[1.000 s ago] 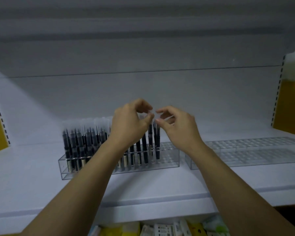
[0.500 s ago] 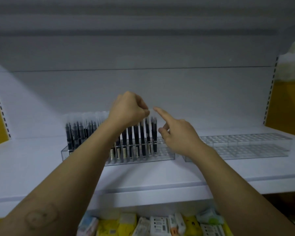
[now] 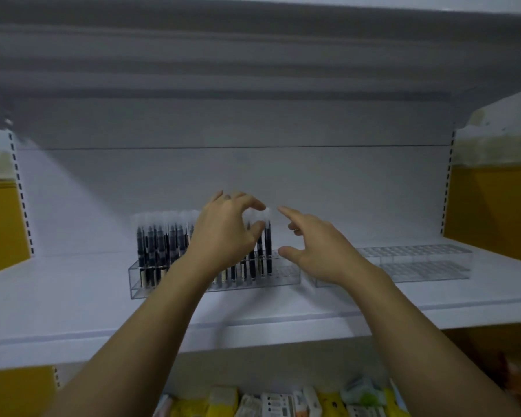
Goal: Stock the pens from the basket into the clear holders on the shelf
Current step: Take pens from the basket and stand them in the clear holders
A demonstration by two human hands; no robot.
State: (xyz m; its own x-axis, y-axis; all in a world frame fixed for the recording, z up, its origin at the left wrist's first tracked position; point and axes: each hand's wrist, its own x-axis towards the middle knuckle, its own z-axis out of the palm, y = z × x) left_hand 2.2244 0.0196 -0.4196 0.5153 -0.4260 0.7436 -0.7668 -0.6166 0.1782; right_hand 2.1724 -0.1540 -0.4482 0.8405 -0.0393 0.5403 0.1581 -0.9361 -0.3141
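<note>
No legible text anywhere

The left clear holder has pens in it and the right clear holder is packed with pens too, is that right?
Not quite. In the head view the left clear holder does have pens in it, but the right clear holder holds none.

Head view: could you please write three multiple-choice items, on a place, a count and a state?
1. Where do the pens stand? A) left holder B) a basket C) lower shelf
2. How many clear holders are on the shelf? A) one B) two C) four
3. The right hand is: A) gripping a pen B) open, empty C) flat on the shelf
Key: A, pens stand in the left holder only; B, two stand side by side; B, fingers spread, holding nothing.
</note>
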